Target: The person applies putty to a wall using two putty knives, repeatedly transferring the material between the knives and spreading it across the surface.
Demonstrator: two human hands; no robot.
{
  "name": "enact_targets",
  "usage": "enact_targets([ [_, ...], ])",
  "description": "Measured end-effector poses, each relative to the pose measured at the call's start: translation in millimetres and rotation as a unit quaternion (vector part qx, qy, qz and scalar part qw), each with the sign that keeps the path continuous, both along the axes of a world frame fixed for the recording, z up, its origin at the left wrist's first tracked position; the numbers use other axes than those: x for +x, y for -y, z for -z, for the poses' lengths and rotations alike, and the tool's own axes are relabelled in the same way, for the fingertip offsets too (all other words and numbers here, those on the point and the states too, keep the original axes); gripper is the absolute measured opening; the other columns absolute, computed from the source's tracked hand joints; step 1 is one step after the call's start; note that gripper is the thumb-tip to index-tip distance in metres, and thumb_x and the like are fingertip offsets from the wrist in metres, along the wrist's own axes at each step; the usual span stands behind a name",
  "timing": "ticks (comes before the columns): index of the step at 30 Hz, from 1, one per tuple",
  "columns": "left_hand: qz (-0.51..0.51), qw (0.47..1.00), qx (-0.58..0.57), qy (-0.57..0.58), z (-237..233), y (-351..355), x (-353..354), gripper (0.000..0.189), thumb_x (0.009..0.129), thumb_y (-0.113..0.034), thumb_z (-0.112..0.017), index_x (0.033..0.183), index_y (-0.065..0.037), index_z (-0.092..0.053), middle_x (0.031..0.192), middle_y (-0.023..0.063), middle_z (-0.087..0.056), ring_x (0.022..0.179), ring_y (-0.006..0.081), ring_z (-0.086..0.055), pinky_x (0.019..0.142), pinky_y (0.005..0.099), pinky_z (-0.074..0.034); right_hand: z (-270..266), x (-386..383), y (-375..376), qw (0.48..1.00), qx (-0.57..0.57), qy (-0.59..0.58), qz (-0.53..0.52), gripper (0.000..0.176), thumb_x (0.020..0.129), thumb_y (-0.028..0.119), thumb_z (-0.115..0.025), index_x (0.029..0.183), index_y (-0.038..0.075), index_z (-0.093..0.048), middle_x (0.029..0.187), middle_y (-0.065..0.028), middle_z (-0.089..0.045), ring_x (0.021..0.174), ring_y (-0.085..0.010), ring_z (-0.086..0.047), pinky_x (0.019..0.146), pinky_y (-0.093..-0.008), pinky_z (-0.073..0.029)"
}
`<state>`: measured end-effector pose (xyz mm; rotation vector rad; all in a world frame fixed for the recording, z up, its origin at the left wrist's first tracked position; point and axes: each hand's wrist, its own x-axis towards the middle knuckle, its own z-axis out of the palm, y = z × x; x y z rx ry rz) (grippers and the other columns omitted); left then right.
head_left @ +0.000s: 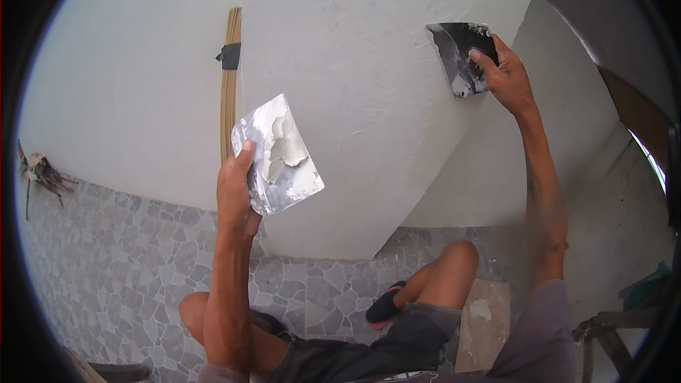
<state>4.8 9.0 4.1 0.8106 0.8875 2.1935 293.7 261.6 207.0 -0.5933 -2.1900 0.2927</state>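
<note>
My left hand is closed on a clear, flat scraper blade, thumb on top and fingers beneath. A thick lump of white putty sits on that blade, with smears round it. Up at the right, my right hand grips a black putty spreader streaked with white. Its far edge lies right at the pale wall, where thin ridges and smears of putty show. The fingers behind the spreader are hidden.
A bundle of thin wooden strips, bound with dark tape, leans on the wall behind my left hand. Twigs lie at far left. Grey stone-patterned floor runs below, and a wooden stand is at lower right.
</note>
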Motion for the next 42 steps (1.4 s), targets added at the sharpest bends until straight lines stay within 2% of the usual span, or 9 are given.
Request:
enact_targets([
  [9,0.003,1.000,-0.009,0.003,-0.8,-0.2,-0.6,0.045,0.102,-0.032,-0.053,0.120,0.009,-0.054,0.104,0.0138,-0.067,0.087,0.0161,-0.069,0.074,0.0292,-0.058,2.6,-28.4,5.5,0.996,0.067,-0.046,-0.029,0.037,0.097,0.017,-0.059,0.129,-0.002,-0.057,0.096,-0.0063,-0.072,0.081,-0.0109,-0.065,0.080,-0.0262,-0.051],
  [13,-0.003,1.000,-0.006,0.011,-2.1,-0.8,0.9,0.044,0.103,-0.032,-0.052,0.120,0.009,-0.055,0.103,0.0135,-0.067,0.085,0.0159,-0.069,0.073,0.0290,-0.058,-20.4,-16.5,9.1,0.998,-0.011,-0.009,-0.063,0.043,0.097,0.019,-0.058,0.133,-0.003,-0.055,0.100,-0.0096,-0.072,0.089,-0.0151,-0.066,0.088,-0.0291,-0.050],
  [16,0.000,1.000,-0.004,0.000,-1.6,-0.5,0.5,0.045,0.102,-0.033,-0.053,0.120,0.009,-0.055,0.103,0.0133,-0.067,0.086,0.0159,-0.069,0.074,0.0290,-0.058,-1.6,-29.7,6.7,0.994,0.098,0.038,0.009,0.045,0.097,0.019,-0.058,0.136,-0.004,-0.053,0.102,-0.0112,-0.072,0.093,-0.0159,-0.066,0.090,-0.0288,-0.049],
  [20,-0.011,1.000,-0.013,-0.001,0.3,2.3,-0.7,0.046,0.102,-0.033,-0.053,0.120,0.009,-0.055,0.104,0.0136,-0.067,0.087,0.0160,-0.069,0.075,0.0292,-0.057,-17.4,-24.4,7.8,0.998,-0.022,0.011,-0.060,0.056,0.096,0.023,-0.060,0.142,-0.006,-0.046,0.106,-0.0172,-0.072,0.100,-0.0201,-0.065,0.097,-0.0319,-0.045],
  [22,-0.019,1.000,-0.009,0.001,-3.7,3.8,2.5,0.046,0.102,-0.033,-0.053,0.120,0.009,-0.055,0.105,0.0143,-0.066,0.087,0.0160,-0.069,0.075,0.0294,-0.057,-1.7,-28.8,7.3,0.996,0.065,0.057,0.009,0.048,0.096,0.020,-0.059,0.138,-0.002,-0.052,0.101,-0.0120,-0.072,0.089,-0.0125,-0.064,0.088,-0.0267,-0.048],
  [27,-0.018,1.000,-0.001,-0.003,-2.2,1.6,4.2,0.046,0.102,-0.032,-0.052,0.122,0.010,-0.053,0.105,0.0142,-0.065,0.088,0.0159,-0.068,0.076,0.0294,-0.057,-9.0,-26.6,0.8,0.999,0.017,0.011,-0.033,0.046,0.096,0.022,-0.059,0.137,0.001,-0.054,0.099,-0.0122,-0.073,0.088,-0.0155,-0.064,0.088,-0.0296,-0.048],
  [30,-0.031,1.000,-0.001,0.006,-2.5,-1.8,7.0,0.044,0.103,-0.031,-0.052,0.122,0.008,-0.053,0.102,0.0115,-0.065,0.085,0.0143,-0.068,0.073,0.0285,-0.058,-10.0,-25.3,-0.8,0.990,0.104,0.078,0.049,0.042,0.096,0.023,-0.058,0.133,0.004,-0.057,0.096,-0.0107,-0.072,0.086,-0.0164,-0.065,0.087,-0.0313,-0.049],
  [32,-0.021,1.000,0.008,-0.006,-3.4,1.1,6.5,0.044,0.103,-0.031,-0.052,0.123,0.008,-0.052,0.104,0.0117,-0.065,0.087,0.0144,-0.068,0.074,0.0289,-0.058,-23.6,-19.9,4.2,0.999,0.031,0.020,-0.023,0.038,0.097,0.022,-0.056,0.130,0.005,-0.059,0.094,-0.0113,-0.073,0.083,-0.0185,-0.065,0.085,-0.0323,-0.050],
  [42,-0.049,0.999,0.019,0.000,2.2,-11.4,7.0,0.049,0.103,-0.031,-0.051,0.128,0.012,-0.049,0.113,0.0158,-0.063,0.097,0.0184,-0.067,0.082,0.0319,-0.057,-8.8,-8.1,-40.7,0.985,0.171,0.033,-0.001,0.039,0.097,0.019,-0.056,0.130,-0.001,-0.057,0.082,-0.0097,-0.070,0.071,-0.0143,-0.061,0.076,-0.0314,-0.050],
])
